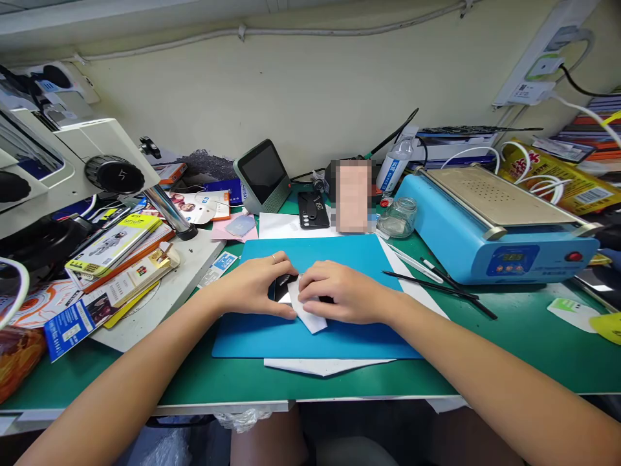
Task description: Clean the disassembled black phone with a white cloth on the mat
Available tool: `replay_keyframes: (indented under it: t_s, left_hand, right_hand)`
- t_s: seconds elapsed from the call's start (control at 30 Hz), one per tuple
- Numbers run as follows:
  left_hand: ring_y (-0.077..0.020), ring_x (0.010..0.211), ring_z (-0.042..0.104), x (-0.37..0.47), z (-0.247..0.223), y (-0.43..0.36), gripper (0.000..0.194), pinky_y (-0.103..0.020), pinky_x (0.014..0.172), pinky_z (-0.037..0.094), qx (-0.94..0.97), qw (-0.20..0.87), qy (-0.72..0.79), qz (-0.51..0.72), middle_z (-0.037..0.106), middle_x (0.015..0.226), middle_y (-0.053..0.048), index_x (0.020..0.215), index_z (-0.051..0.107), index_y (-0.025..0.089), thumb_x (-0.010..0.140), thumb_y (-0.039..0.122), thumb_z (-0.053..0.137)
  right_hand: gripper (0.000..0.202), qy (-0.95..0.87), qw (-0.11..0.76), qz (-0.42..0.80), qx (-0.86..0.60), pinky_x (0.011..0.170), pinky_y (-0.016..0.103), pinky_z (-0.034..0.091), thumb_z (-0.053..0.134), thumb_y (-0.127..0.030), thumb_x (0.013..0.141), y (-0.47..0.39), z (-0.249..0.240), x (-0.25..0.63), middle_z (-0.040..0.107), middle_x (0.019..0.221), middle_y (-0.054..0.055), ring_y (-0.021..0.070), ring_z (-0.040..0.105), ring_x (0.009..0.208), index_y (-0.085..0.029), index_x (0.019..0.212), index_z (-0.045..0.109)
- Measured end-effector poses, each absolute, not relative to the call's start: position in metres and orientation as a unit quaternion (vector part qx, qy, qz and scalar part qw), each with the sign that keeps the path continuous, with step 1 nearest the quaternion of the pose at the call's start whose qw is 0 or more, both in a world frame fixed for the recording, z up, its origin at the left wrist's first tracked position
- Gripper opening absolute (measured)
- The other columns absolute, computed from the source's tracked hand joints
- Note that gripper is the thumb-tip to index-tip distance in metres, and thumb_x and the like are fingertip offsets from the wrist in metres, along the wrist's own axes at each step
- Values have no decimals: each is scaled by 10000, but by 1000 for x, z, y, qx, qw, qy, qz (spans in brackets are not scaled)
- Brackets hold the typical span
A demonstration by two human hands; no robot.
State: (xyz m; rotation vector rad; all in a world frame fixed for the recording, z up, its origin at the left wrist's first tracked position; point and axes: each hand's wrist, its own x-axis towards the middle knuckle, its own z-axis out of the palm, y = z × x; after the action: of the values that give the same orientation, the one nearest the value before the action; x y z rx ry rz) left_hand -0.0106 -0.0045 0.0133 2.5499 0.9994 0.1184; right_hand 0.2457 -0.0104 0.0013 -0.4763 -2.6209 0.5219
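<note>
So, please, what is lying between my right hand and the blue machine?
In the head view, between the right hand and the blue machine come the blue mat, a white sheet, black sticks and a white tool.

A head-worn camera looks forward and down over the workbench (524,353).

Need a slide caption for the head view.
Left hand at a dark glossy object, right hand holding a white sheet against it, over a blue mat.
</note>
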Motion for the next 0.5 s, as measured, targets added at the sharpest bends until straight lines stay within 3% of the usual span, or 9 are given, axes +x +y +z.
replay_keyframes:
  t_s: [0.2, 0.37, 0.5]
  left_hand:
    - [-192, 855, 602, -11, 13, -5, 653, -286, 715, 430, 913, 199, 354, 41, 562, 1080, -33, 1222, 587, 226, 780, 694, 704]
    - [-197, 861, 604, -11, 13, -5, 658, -285, 698, 425, 912, 197, 358, 42, 564, 1077, -33, 1225, 585, 230, 778, 699, 699]
    - [-199, 860, 607, -11, 14, -4, 664, -289, 705, 436, 911, 202, 358, 40, 570, 1086, -35, 1229, 582, 232, 776, 704, 695]
  right_hand:
    - [292, -937, 219, 177, -208, 795, 344, 450, 634, -363, 976, -6, 0, 250, 714, 836, 53, 186, 622, 817, -173, 773, 722]
    - [259, -942, 216, 194, -172, 831, 334, 452, 621, -367, 988, -7, 1, 247, 750, 974, 58, 182, 643, 897, -188, 863, 761]
    - [336, -932, 232, 175, -218, 803, 337, 449, 592, -379, 1004, -8, 2, 251, 736, 860, 57, 180, 641, 828, -176, 780, 740]
